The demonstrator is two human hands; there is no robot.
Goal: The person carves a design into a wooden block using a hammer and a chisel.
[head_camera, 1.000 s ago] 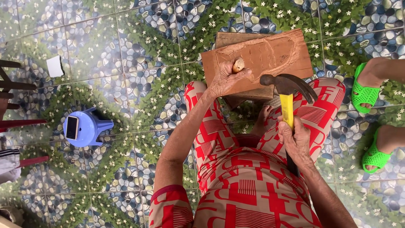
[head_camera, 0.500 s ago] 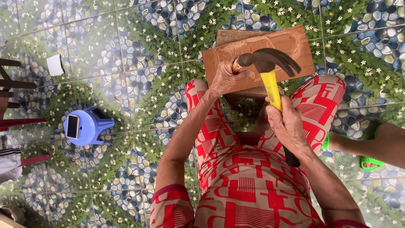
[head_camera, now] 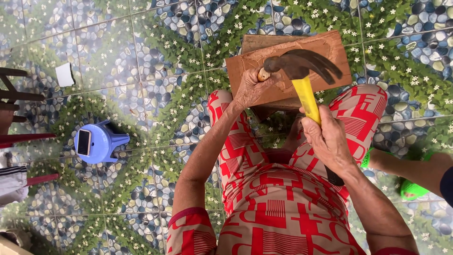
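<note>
A brown wooden board (head_camera: 330,47) with shallow carved lines rests across my knees. My left hand (head_camera: 250,87) grips a wooden-handled chisel (head_camera: 263,74) held upright against the board's left part. My right hand (head_camera: 328,139) holds a claw hammer (head_camera: 302,66) by its yellow handle. The dark hammer head sits right at the chisel's butt end. I wear red and white patterned clothes.
A small blue plastic stool (head_camera: 101,141) with a phone (head_camera: 83,142) on it stands to the left on the pebble-and-flower patterned floor. A white scrap (head_camera: 64,74) lies farther left. Another person's leg with a green sandal (head_camera: 410,189) is at the right. Dark furniture legs (head_camera: 14,89) show at the left edge.
The hammer swung from beside my right knee up over the board and its head came down to the chisel's end. The other person's legs shifted lower right.
</note>
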